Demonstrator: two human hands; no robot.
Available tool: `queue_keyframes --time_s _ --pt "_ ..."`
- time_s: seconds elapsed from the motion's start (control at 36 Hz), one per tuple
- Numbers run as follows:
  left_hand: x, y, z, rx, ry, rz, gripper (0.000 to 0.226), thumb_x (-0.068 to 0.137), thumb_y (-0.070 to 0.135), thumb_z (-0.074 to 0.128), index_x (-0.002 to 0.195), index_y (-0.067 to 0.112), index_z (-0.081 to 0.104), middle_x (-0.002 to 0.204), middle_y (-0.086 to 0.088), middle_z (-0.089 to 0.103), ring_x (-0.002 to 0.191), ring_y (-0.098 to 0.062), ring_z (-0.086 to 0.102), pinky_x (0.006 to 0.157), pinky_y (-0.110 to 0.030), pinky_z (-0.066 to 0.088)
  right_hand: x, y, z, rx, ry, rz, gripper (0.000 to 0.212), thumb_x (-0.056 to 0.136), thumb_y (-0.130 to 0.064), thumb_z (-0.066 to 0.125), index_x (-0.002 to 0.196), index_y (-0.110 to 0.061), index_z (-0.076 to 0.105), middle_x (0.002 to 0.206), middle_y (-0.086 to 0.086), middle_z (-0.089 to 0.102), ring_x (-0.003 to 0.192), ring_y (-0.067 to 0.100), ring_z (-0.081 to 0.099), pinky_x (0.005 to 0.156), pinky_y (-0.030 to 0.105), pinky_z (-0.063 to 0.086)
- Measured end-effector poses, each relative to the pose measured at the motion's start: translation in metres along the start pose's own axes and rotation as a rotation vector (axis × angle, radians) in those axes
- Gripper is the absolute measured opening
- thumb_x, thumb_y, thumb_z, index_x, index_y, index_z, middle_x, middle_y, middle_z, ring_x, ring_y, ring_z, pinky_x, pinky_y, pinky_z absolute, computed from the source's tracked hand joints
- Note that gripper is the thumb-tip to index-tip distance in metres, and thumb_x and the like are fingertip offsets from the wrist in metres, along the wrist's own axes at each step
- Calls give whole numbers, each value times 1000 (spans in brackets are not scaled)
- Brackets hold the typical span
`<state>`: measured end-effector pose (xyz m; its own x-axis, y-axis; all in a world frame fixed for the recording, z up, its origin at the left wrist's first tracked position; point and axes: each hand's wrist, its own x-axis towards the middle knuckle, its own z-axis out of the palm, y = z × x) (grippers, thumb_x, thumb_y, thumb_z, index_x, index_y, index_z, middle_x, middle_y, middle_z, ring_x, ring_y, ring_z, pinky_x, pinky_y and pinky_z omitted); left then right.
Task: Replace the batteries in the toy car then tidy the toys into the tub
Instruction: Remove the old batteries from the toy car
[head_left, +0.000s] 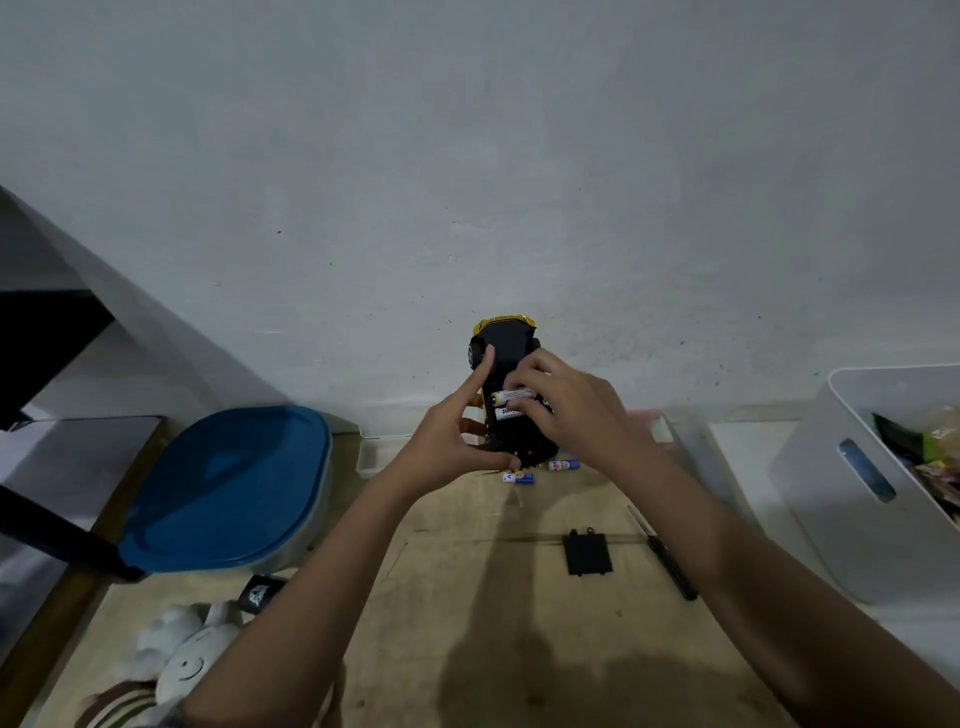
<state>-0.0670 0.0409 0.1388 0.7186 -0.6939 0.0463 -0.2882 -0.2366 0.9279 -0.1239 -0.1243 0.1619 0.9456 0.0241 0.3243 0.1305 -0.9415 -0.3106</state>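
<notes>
A yellow toy car (506, 340) is held upside down above the wooden table, its black underside facing me. My left hand (457, 441) grips its left side and rear, index finger stretched along the chassis. My right hand (563, 408) rests over the open battery bay, fingertips pressing a white battery (511, 396); a second white battery (506, 413) lies just below it in the bay. Two blue-and-white batteries (519, 477) (563, 465) lie on the table under the car. The black battery cover (587, 553) and a dark screwdriver (667, 558) lie on the table to the right.
A tub with a blue lid (228, 493) stands at the left. A white bin (852, 499) with packets stands at the right. A white plush toy (182, 654) and a small black item (260, 592) lie at the near left. A clear tray (371, 452) sits by the wall.
</notes>
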Motion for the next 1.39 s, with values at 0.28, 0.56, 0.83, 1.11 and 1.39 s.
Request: queue_keyframes --time_s 0.28,0.56,0.83,1.11,1.39 --pt "1 6 -6 -30 51 -13 117 65 10 84 140 58 9 117 7 50 96 -16 64 79 -31 57 7 7 -16 619 336 274 13 97 -21 46 106 -14 51 91 -4 59 81 2 58 67 15 44" --pt "-1 6 -4 -38 44 -21 116 66 11 84 139 59 8 118 9 49 99 -16 63 82 -30 57 3 14 -27 1497 387 609 26 98 -18 32 106 -15 56 67 -4 45 32 4 26 33 15 21" --pt "-4 8 -6 -67 28 -21 114 69 8 82 138 60 7 119 11 48 101 -14 63 84 -30 56 2 17 -27 1402 311 830 40 98 -40 38 67 -15 39 45 -6 37 42 8 54 29 15 19" --pt "-5 14 -9 -65 8 -6 113 70 5 80 134 65 9 122 9 46 104 -16 61 84 -31 56 2 20 -23 1031 181 851 23 89 -19 45 68 -15 54 35 -10 30 33 6 25 35 19 20" --pt "-1 25 -9 -53 -29 5 112 72 3 79 140 59 8 122 4 47 102 -16 62 84 -34 57 3 11 -21 670 210 562 38 93 -43 47 100 -12 69 73 -5 53 70 7 47 65 23 36"
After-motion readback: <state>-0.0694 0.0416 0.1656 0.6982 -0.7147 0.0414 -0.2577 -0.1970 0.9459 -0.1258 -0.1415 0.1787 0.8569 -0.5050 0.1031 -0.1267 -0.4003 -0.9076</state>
